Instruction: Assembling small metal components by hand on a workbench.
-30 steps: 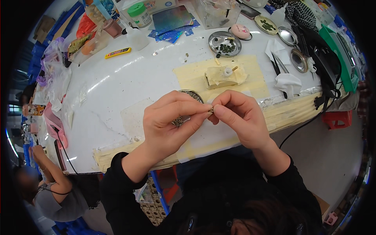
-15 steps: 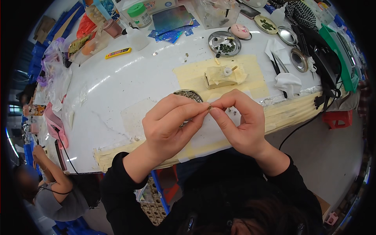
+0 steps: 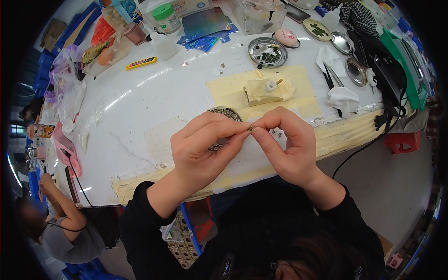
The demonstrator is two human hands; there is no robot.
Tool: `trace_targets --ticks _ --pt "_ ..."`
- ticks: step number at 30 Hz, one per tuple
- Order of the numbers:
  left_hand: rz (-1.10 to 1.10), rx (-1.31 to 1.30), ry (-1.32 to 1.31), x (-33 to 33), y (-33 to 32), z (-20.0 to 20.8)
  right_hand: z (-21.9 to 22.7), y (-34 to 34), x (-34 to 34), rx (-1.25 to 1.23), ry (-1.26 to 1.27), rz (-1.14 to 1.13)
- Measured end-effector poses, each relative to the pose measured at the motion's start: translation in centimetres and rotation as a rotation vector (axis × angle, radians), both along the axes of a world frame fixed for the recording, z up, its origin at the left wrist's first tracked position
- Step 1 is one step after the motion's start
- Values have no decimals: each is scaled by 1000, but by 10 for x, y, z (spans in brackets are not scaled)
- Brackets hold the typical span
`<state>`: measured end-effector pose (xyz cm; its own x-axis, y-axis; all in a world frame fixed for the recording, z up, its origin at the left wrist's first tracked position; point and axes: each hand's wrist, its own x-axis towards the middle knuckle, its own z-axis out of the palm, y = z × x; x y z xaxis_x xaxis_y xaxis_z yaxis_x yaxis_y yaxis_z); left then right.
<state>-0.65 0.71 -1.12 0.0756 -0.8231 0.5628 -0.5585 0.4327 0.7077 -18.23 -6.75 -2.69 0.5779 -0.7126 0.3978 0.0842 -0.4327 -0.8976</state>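
Observation:
A tiny dark, brassy piece [image 3: 250, 129] sits between the pinched fingertips of both hands; its kind is too small to make out. My left hand [image 3: 200, 144] holds it with thumb and forefinger from one side. From the other side, my right hand [image 3: 287, 144] pinches it the same way, its fingertips touching or nearly touching the left ones. Partly hidden behind my left hand is a round tin [image 3: 228, 112] full of small greyish-brown pieces. Beyond the hands, a small block wrapped in cream tape [image 3: 263, 93] carries a white lump with a short stick.
Farther back stands a round metal dish [image 3: 267, 52] with dark green bits. Tweezers [image 3: 334, 75] and white tissue [image 3: 343, 99] lie to the right. A yellow box cutter [image 3: 141, 63] and a green-lidded jar [image 3: 165, 17] are at the back left. At far left, a co-worker's arm [image 3: 65, 207] is raised.
The fingertips have shifted very slightly, and a little more of the tiny piece shows between them. Both hands otherwise stay in place.

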Motion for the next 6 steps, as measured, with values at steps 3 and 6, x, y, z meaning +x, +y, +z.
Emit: trace_targets --ticks 3,6 --pt "-9 3 25 0 0 -1 1 0 0 50 -19 16" --pt "-108 78 187 4 -2 -5 -3 1 0 427 -126 153"
